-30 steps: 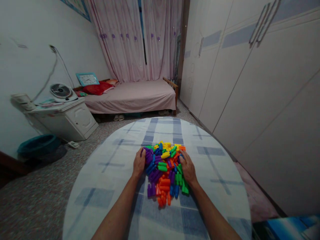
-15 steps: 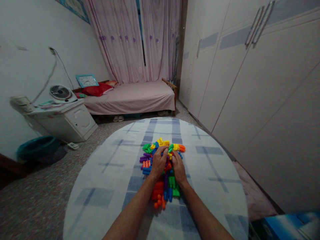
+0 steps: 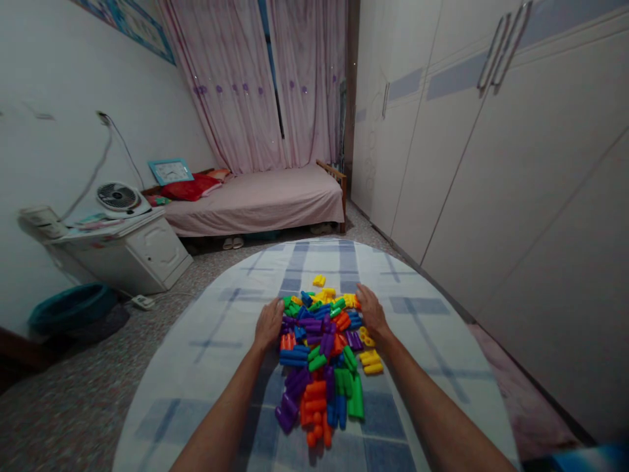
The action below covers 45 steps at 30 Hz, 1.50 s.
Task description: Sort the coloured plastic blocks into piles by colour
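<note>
A heap of colourful plastic toy building pieces (image 3: 314, 324) in purple, blue, green, red, orange and yellow lies spread on the cloth-covered table. My left hand (image 3: 269, 324) rests at the heap's left edge, its fingers stretched out beside green and purple pieces. On the far right edge, my right hand (image 3: 372, 309) lies with fingers extended against orange and yellow pieces. Neither hand grips a piece. One yellow piece (image 3: 319, 280) sits apart beyond the heap. Several yellow pieces (image 3: 371, 362) lie by my right wrist, and orange pieces (image 3: 317, 419) form the near end.
The round table (image 3: 196, 367) has a blue-and-white checked cloth. Past it stand a bed (image 3: 265, 196), a white cabinet (image 3: 157, 246) with a fan (image 3: 118, 196) on top, and a teal bin (image 3: 73, 307). A tall wardrobe (image 3: 472, 196) lines the right side.
My hands have moved apart from above the middle of the heap to its two sides. More pieces show between them, and the heap looks more spread out.
</note>
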Tool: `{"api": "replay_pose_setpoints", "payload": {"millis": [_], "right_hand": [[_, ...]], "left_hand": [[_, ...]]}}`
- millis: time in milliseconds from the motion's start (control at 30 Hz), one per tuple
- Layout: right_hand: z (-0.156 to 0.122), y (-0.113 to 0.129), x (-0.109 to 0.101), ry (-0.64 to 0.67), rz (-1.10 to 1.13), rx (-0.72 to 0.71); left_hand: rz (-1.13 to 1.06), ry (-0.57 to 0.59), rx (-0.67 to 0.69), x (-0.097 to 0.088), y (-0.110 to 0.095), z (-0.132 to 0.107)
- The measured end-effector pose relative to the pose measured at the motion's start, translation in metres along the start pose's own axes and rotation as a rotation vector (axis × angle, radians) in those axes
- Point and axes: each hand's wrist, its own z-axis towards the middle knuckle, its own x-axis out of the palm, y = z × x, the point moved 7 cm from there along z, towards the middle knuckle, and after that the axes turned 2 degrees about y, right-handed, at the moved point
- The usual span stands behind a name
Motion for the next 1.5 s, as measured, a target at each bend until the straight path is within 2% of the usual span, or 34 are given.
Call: {"api": "replay_pose_setpoints", "payload": {"millis": [100, 200, 267, 333, 467, 567, 667, 733, 833, 933, 1033, 1167, 1267, 1367, 1500], "right_hand": [[-0.007, 0.015, 0.021, 0.098, 0.035, -0.037], [-0.019, 0.029, 0.028, 0.127, 0.103, -0.028], [-0.023, 0.033, 0.029, 0.139, 0.181, 0.004], [-0.024, 0.034, 0.028, 0.149, 0.26, 0.046], [-0.024, 0.034, 0.027, 0.169, 0.416, 0.13], [-0.026, 0.038, 0.029, 0.188, 0.564, 0.133], [-0.024, 0.039, 0.031, 0.238, 0.585, 0.104], [-0.016, 0.037, 0.028, 0.235, 0.456, 0.025], [0.005, 0.034, 0.026, 0.216, 0.167, -0.116], [0.033, 0.031, 0.039, 0.305, -0.055, -0.189], [0.056, 0.033, 0.06, 0.401, -0.121, -0.219], [0.07, 0.043, 0.087, 0.528, -0.132, -0.23], [0.063, 0.058, 0.097, 0.644, -0.112, -0.268], [0.045, 0.075, 0.09, 0.737, -0.072, -0.281], [0.019, 0.095, 0.068, 0.816, 0.021, -0.277]], "left_hand": [[-0.102, 0.071, -0.072, 0.024, -0.008, -0.001], [-0.35, 0.139, -0.201, 0.042, -0.021, 0.0], [-0.47, 0.151, -0.285, 0.045, -0.03, 0.001], [-0.495, 0.154, -0.303, 0.042, -0.042, 0.003], [-0.539, 0.203, -0.159, 0.037, -0.085, 0.004], [-0.581, 0.265, -0.03, 0.038, -0.122, 0.002], [-0.589, 0.309, 0.058, 0.041, -0.141, 0.007], [-0.551, 0.241, 0.069, 0.037, -0.133, 0.018], [-0.386, 0.128, 0.018, 0.031, -0.097, 0.039], [-0.218, 0.158, -0.038, 0.037, -0.058, 0.055], [-0.194, 0.22, -0.048, 0.051, -0.038, 0.061], [-0.22, 0.324, -0.016, 0.075, -0.041, 0.06], [-0.257, 0.383, 0.004, 0.082, -0.051, 0.054], [-0.285, 0.424, 0.001, 0.072, -0.058, 0.045], [-0.312, 0.485, 0.02, 0.045, -0.066, 0.021]]}}
